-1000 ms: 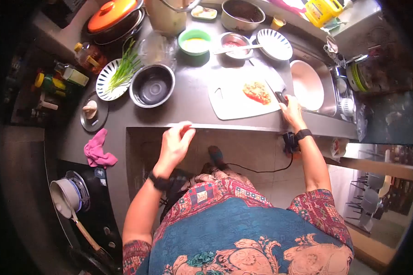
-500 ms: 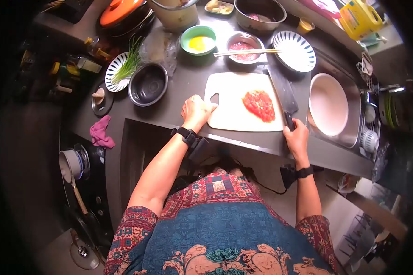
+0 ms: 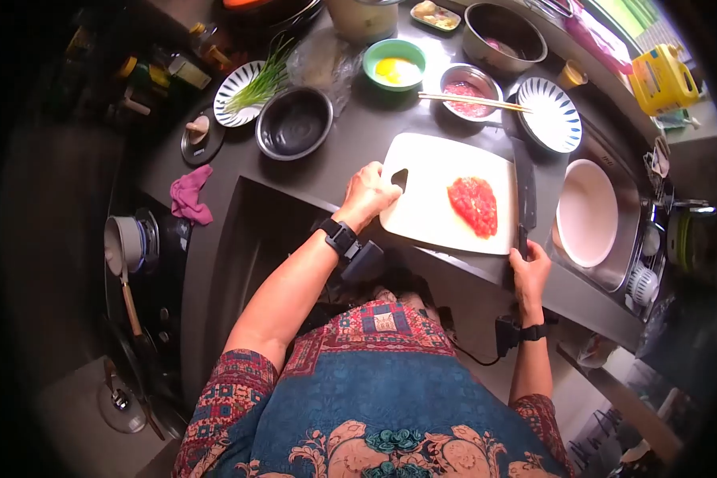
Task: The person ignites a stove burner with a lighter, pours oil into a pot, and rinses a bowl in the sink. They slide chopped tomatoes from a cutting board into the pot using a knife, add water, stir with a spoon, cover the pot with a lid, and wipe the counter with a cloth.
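A white cutting board (image 3: pixel 422 203) rests near the counter's front edge, with a mound of chopped red tomato (image 3: pixel 474 207) on its right half. My left hand (image 3: pixel 368 197) is closed on the board's left side, its thumb on top next to the handle slot. Along the board's right edge lies a dark, broad-bladed kitchen knife (image 3: pixel 526 187), pointing away from me. Its black handle is in the closed fingers of my right hand (image 3: pixel 531 272), just beside the board's near right corner. Whether those fingers also touch the board is hard to see.
Behind the board stand a green bowl (image 3: pixel 376 77) with egg, a metal bowl (image 3: pixel 482 72) of minced meat under chopsticks (image 3: pixel 476 100), and a striped plate (image 3: pixel 564 119). A black bowl (image 3: pixel 268 143) is at left. At right, a white basin (image 3: pixel 585 211) sits in the sink (image 3: pixel 625 231).
The view has turned, shifting the counter items rightward. The board appears slightly nearer me, with both hands still at its sides. The knife blade now looks narrower, tilted more edge-on.
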Demonstrator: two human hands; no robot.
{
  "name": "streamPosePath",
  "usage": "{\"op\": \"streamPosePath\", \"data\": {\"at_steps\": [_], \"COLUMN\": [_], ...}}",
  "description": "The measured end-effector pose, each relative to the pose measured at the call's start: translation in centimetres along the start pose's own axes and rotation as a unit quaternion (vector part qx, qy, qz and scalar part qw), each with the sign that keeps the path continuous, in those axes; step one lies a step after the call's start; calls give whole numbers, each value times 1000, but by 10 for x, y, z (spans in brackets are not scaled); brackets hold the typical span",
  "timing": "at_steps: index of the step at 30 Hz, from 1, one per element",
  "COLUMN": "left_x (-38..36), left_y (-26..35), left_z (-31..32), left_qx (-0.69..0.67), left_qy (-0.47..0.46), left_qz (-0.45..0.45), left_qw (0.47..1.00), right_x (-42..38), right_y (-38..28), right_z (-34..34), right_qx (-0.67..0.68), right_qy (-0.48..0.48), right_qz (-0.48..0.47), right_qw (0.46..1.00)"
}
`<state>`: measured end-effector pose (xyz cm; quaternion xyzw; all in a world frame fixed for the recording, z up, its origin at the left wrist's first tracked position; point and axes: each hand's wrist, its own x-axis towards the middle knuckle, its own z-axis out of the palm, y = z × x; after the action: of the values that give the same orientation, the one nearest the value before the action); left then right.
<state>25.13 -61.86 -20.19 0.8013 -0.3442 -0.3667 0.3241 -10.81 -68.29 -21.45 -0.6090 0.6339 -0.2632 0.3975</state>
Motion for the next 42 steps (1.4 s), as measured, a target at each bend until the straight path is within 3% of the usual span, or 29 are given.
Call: {"op": "streamPosePath", "data": {"at_steps": [3,5,6,8,9,11,12,14,15,16,19,22,25,28,31,34,35,38,42], "left_x": [-4,-4,-4,-12,-11,-12,-18,-18,-22,-27,-44,-69,-96,-120,-156,-198,-211,-262,-322], "left_y": [-13,-27,-34,-23,-29,-38,-33,-45,-48,-51,-58,-63,-67,-78,-87,-102,-107,-105,-125], "left_z": [-6,-6,0,-4,-1,5,1,2,-2,-9,-33,-66,-100,-129,-161,-187,-194,-218,-241], "left_qx": [-173,-287,-313,-331,-381,-440,-409,-366,-350,-380,-400,-469,-490,-529,-559,-588,-589,-601,-593], "left_qy": [-104,-160,-149,-135,-147,-161,-137,-108,-91,-102,-117,-118,-82,-57,11,95,119,212,329], "left_qz": [-65,-28,-16,-4,7,9,-7,-1,9,15,25,34,34,53,58,66,71,57,52], "left_qw": [977,944,938,934,913,883,902,924,932,919,909,875,867,845,827,801,796,768,733], "right_x": [-2,0,2,3,0,6,-6,-12,-15,-19,-27,-48,-81,-40,-51,-47,-53,-73,-63], "right_y": [8,23,23,31,15,37,4,-7,-13,-18,-31,-74,-141,-93,-135,-166,-184,-226,-212], "right_z": [0,1,-2,2,0,5,1,-4,-4,-6,-12,-25,-23,-12,4,20,17,38,106], "right_qx": [14,29,66,54,98,83,110,114,108,103,69,69,76,102,85,31,-47,-58,124], "right_qy": [9,23,-25,-4,-59,-12,-50,-61,-24,18,83,77,33,43,24,-35,-104,-165,-190], "right_qz": [3,6,34,33,38,12,47,26,27,30,-75,0,13,-84,-227,-396,-377,-219,-222], "right_qw": [1000,999,997,998,993,996,992,991,993,994,991,995,996,990,970,917,919,960,948]}}
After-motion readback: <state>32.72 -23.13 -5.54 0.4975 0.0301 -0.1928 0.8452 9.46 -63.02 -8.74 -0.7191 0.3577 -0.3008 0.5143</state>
